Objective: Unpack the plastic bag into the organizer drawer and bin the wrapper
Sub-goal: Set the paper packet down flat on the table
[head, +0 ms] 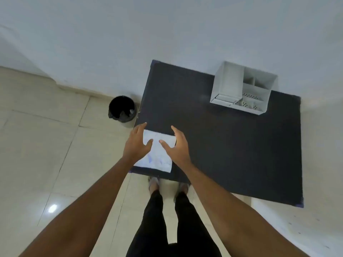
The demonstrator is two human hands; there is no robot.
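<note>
Head view, sole entry. Plastic bag (pixel 156 151): one, white with faint blue print, lying flat at the near-left corner of the dark surface (pixel 232 145); its long axis runs from 6 to 12 o'clock, slightly tilted. Its contents cannot be made out.

Left hand (pixel 136 143): one, set over the bag's 9 o'clock edge, fingers (pixel 143 125) spread and released, thumb tip reaching in over the bag; nothing is gripped. Right hand (pixel 176 145): one, set over the bag's 3 o'clock edge, fingers likewise spread and released, thumb pointing inward. The bag is thus bracketed between both hands, neither clearly nearer; whether the palms are touching it cannot be told. A two-handed pickup is judged to be the step in hand.

Organizer (pixel 243 88): one, white, with several compartments, standing at 1 o'clock from the bag, well apart, at the far edge of the surface; a small drawer (pixel 223 100) is seen at its lower left front. Bin (pixel 122 110): one, black-lined, on the floor at 11 o'clock from the bag, just beside the surface, nearer the left hand.
</note>
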